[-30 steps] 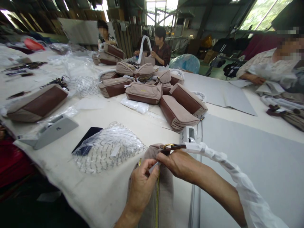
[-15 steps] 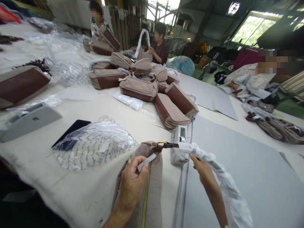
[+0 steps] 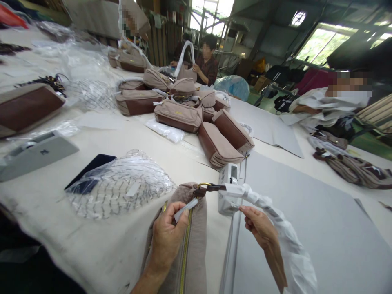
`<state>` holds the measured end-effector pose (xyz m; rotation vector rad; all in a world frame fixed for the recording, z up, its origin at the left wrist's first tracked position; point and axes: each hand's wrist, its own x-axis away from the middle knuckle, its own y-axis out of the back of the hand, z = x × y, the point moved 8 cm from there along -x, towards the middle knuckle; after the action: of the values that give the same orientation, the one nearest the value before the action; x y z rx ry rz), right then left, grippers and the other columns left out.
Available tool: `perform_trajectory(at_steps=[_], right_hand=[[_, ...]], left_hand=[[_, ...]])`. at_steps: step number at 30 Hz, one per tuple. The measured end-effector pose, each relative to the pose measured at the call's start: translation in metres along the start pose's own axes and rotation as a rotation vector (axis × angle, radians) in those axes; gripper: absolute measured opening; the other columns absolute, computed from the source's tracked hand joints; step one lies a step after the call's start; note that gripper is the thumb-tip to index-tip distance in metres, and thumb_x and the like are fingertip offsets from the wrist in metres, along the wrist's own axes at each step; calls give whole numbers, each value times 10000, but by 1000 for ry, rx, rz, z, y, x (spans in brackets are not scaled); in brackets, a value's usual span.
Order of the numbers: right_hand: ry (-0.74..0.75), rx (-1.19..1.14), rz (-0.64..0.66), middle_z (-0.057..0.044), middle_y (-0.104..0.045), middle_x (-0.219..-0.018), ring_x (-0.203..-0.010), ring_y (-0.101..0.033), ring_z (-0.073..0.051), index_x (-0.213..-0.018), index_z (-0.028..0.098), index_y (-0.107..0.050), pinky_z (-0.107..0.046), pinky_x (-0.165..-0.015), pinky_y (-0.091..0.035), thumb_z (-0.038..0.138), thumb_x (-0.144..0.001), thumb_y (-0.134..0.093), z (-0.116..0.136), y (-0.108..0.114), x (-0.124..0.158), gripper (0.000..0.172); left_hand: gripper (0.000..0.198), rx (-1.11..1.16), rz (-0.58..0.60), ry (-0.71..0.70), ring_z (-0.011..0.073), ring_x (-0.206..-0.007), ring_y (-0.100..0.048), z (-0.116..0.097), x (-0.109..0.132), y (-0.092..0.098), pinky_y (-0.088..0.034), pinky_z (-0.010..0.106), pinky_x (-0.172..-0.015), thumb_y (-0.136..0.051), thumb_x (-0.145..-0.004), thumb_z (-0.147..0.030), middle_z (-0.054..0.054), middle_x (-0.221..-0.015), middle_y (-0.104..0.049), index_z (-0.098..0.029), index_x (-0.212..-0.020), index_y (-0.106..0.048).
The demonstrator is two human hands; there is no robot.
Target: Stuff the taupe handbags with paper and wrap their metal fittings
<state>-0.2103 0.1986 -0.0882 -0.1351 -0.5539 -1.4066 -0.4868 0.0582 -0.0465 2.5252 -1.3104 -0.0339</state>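
Observation:
A taupe handbag [image 3: 197, 245] with a brass zip lies below me. My left hand [image 3: 167, 232] is closed over it, pinching a zipper pull wrapped in white paper [image 3: 186, 209] near the gold ring. The bag's handle [image 3: 289, 230], wound in white tissue, arches to the right over my right forearm. Beyond the bag stands a pale tape dispenser [image 3: 226, 200]. At its near side my right hand [image 3: 261, 228] has thumb and finger pinched on a small clear strip of tape [image 3: 235, 205].
Several finished-looking bags [image 3: 179, 114] are heaped mid-table. To the left lie a plastic-wrapped patterned bundle [image 3: 122, 188], a dark flat item [image 3: 92, 169] and another dispenser [image 3: 43, 153]. Grey sheets [image 3: 306, 220] cover the right side. Co-workers sit around the table's far sides.
My right hand has come out from behind the wrapped handle, its pinched fingers now showing beside the dispenser with clear tape. My left hand keeps its pinch. A co-worker on the right has lifted white material.

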Motion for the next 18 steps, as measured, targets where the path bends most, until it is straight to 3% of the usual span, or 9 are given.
perform_trajectory(at_steps=[6,9,11,13,16,18], right_hand=[[-101,34,-124,84,-309,-405,-376,-278,-90,-574,199,-534,-240,-385,-251,538,-527,-710,-58,-7,9,386],[-53,65,-162,16,-510,-533,-498,-459,-153,-651,184,-606,-268,-442,-356,551,-570,-701,-60,-11,25,387],[47,61,-122,-28,-638,-818,-779,-567,-205,-784,192,-642,-284,-616,-453,545,-651,-676,-37,-21,43,379],[157,47,29,-35,-648,-955,-937,-553,-210,-837,202,-640,-284,-765,-448,517,-733,-643,2,-44,62,332],[219,20,352,-27,-643,-763,-769,-570,-169,-760,185,-614,-268,-726,-430,473,-788,-627,59,-92,88,289],[203,11,493,-22,-631,-673,-653,-555,-142,-733,170,-594,-254,-646,-413,465,-793,-630,85,-120,98,303]], left_hand=[[158,-116,-76,-158,105,-530,-507,-15,0,8,-406,189,-510,-530,-821,-332,-50,-616,-572,-198,-811,-613],[96,-215,-140,-410,109,-576,-562,-33,1,17,-443,193,-565,-534,-820,-235,-38,-655,-609,-196,-801,-620],[93,-249,-176,-606,108,-607,-587,-45,6,20,-459,193,-589,-524,-820,-171,-20,-697,-632,-185,-820,-616],[102,-273,-219,-743,107,-620,-601,-53,11,22,-472,192,-596,-519,-819,-125,-4,-718,-647,-175,-841,-606],[116,-311,-261,-825,121,-668,-631,-56,16,19,-499,208,-631,-510,-823,-95,13,-736,-665,-171,-859,-590],[118,-333,-272,-857,139,-702,-643,-57,21,15,-515,236,-663,-507,-830,-94,25,-751,-675,-171,-875,-583]])
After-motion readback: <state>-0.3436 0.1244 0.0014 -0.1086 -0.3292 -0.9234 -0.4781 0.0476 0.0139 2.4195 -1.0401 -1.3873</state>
